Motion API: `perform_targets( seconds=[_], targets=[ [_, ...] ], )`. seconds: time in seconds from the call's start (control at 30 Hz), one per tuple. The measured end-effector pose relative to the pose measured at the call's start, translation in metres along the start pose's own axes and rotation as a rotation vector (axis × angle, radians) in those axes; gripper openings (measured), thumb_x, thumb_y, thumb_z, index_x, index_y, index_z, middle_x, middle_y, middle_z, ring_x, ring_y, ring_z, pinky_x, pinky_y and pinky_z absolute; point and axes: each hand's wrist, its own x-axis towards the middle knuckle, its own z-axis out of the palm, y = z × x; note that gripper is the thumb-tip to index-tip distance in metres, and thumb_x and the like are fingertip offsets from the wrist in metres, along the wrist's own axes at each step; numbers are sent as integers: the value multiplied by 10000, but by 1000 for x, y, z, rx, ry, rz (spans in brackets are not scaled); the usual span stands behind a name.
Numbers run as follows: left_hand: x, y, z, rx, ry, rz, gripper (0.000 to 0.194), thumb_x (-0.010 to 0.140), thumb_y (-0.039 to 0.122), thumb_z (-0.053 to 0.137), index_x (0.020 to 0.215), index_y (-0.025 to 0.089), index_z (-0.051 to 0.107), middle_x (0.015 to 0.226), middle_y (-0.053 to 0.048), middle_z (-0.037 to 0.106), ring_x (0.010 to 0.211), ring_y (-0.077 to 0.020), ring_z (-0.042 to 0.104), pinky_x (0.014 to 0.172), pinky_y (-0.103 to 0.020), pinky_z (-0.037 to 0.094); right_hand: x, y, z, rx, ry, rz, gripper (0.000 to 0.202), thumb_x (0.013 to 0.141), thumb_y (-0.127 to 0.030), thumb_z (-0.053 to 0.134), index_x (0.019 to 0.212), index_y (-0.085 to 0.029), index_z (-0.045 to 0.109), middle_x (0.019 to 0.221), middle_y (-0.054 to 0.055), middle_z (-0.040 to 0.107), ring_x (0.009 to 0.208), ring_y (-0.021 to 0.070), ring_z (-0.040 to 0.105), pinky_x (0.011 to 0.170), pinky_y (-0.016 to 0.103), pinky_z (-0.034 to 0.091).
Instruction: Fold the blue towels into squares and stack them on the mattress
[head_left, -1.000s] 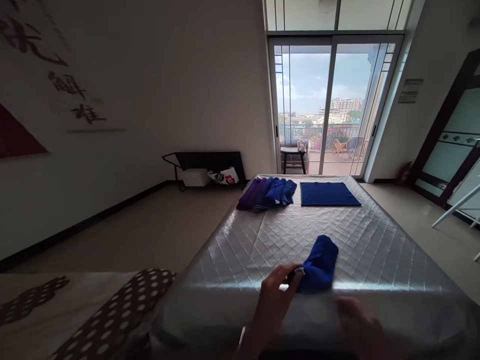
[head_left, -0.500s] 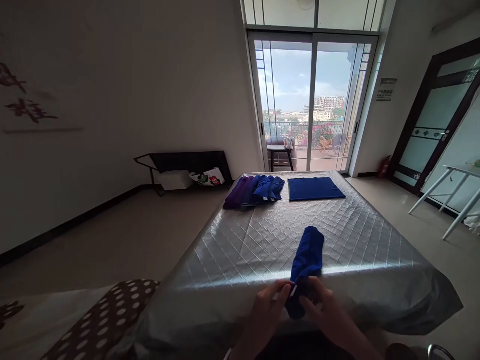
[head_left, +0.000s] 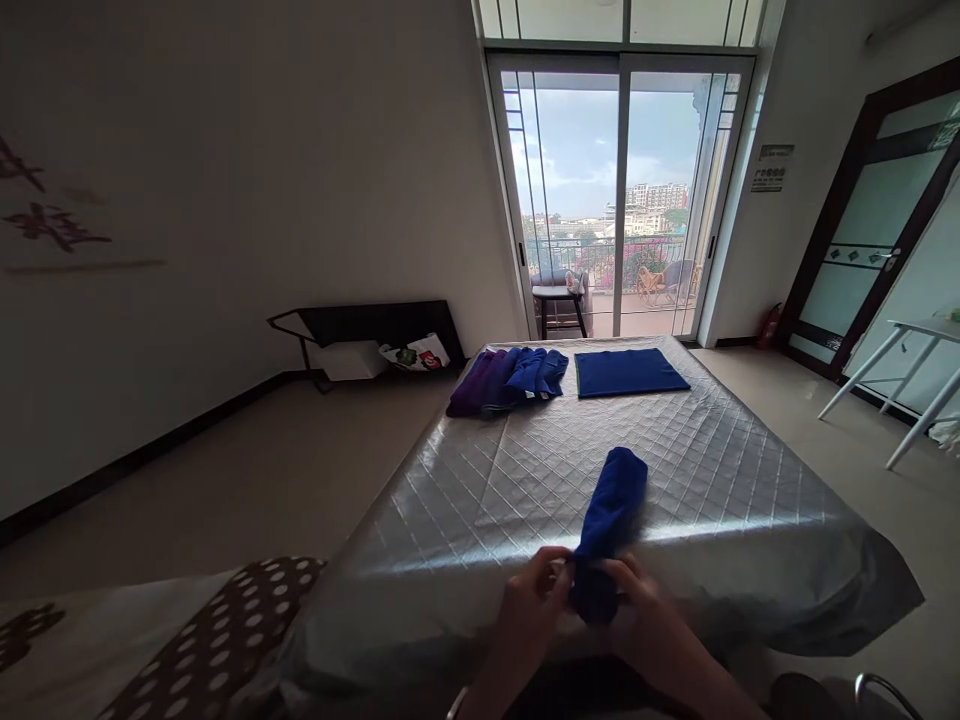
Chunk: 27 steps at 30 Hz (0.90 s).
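Note:
A long, narrow blue folded cloth [head_left: 616,490] lies on the silver quilted cover [head_left: 517,490], its near end hanging at the front edge. My left hand [head_left: 534,590] pinches the near part of this cloth from the left, thumb and fingertips together. From the right, my right hand [head_left: 643,592] grips the same part with its fingers closed. Between the two hands the cloth is gathered in, and its near end looks dark and rounded. Whether it is a garment or a towel, I cannot tell.
Toward the far edge lie several folded blue and purple cloths [head_left: 510,380] in an overlapping row. Right of them is a flat blue cloth [head_left: 631,372]. A brown polka-dot fabric [head_left: 225,630] is at lower left; a white-legged table [head_left: 911,380] stands at right.
Both hands have stayed at the cloth's near end and shifted slightly; the cloth is now drawn in more between them. A small white piece by the left fingers no longer shows.

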Motion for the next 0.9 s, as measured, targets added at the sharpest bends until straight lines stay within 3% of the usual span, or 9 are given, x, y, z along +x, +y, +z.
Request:
perform_targets(
  seconds=[0.13, 0.33, 0.53, 0.63, 0.77, 0.9],
  targets=[
    [5, 0, -6, -8, 33, -4, 464, 727, 637, 653, 893, 204, 629, 610, 20, 647, 570, -182, 654, 545, -283, 556, 2, -2, -5, 99, 24, -23, 425, 749, -170, 663, 1158, -285, 673, 1083, 37, 602, 904, 180, 693, 809, 311, 595],
    [9, 0, -17, 120, 32, 153, 373, 800, 473, 626, 1088, 237, 641, 784, 1, 714, 665, -166, 686, 645, -274, 563, 3, -4, -16, 166, 124, -55, 420, 752, -249, 704, 1170, -291, 688, 1079, 38, 609, 878, 167, 677, 798, 307, 600],
    [4, 5, -20, 358, -107, 435, 222, 879, 367, 591, 923, 267, 784, 808, -33, 736, 729, -162, 684, 707, -250, 556, 5, -9, -24, 238, 301, 75, 443, 705, -388, 779, 1124, -266, 707, 871, 10, 653, 724, 152, 639, 687, 287, 573],
    [0, 7, -19, 410, -93, 478, 168, 838, 355, 683, 933, 263, 787, 788, -23, 735, 714, -160, 690, 708, -243, 557, 7, -13, -28, 291, 372, 141, 490, 671, -441, 799, 1115, -253, 713, 759, 2, 663, 671, 165, 632, 642, 293, 549],
    [-6, 10, -18, 475, -69, 557, 129, 842, 354, 699, 831, 248, 773, 738, -16, 716, 668, -148, 672, 653, -230, 543, 8, -16, -33, 377, 419, 150, 535, 620, -488, 816, 1091, -252, 720, 808, 21, 692, 720, 189, 645, 659, 310, 542],
    [-11, 19, -20, 509, 55, 633, 236, 907, 399, 620, 765, 254, 742, 705, -14, 691, 657, -145, 653, 641, -233, 532, 4, -22, -40, 340, 327, 180, 512, 628, -422, 820, 1106, -269, 721, 831, 7, 677, 710, 169, 620, 643, 293, 526]
  ],
)
